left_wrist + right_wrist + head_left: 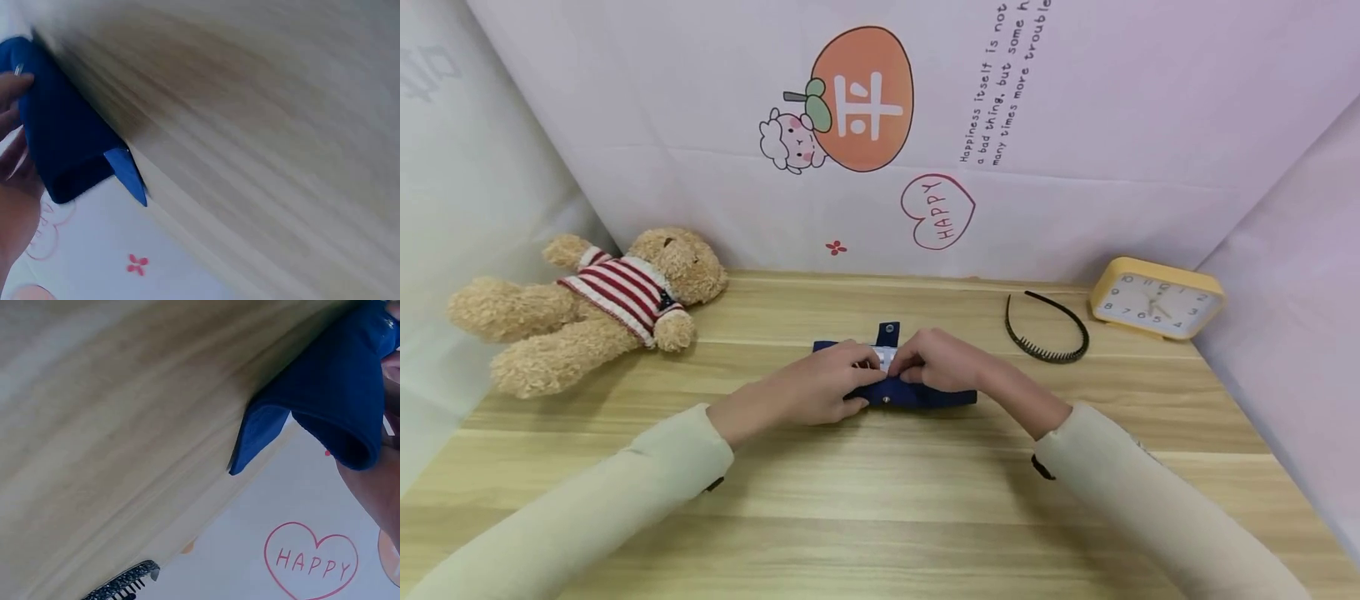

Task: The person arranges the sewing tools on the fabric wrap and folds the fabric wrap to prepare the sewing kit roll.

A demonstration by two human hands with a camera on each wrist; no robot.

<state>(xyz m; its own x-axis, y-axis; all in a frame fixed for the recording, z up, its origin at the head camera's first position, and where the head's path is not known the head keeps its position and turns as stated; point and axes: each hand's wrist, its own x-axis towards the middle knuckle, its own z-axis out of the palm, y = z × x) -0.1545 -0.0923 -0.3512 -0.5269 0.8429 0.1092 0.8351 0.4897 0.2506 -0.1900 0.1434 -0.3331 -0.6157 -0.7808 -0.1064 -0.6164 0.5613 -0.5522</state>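
A dark blue fabric case (936,398) lies across the table in front of me, with a snap tab (889,335) sticking up from its far edge. My left hand (827,385) grips its near layer from the left, fingertips close to the middle. From the right, my right hand (946,362) pinches the same layer with bent fingers. Something white with a pattern (883,357) shows between the two hands. A small metal snap (886,400) sits on the near side. Both wrist views show the fabric curled over into a hollow fold at each end.
A teddy bear (617,292) in a striped sweater lies at the back left. To the right are a black toothed headband (1052,358) and a yellow alarm clock (1157,298). A white printed cloth (700,100) stands behind the wooden table (880,517).
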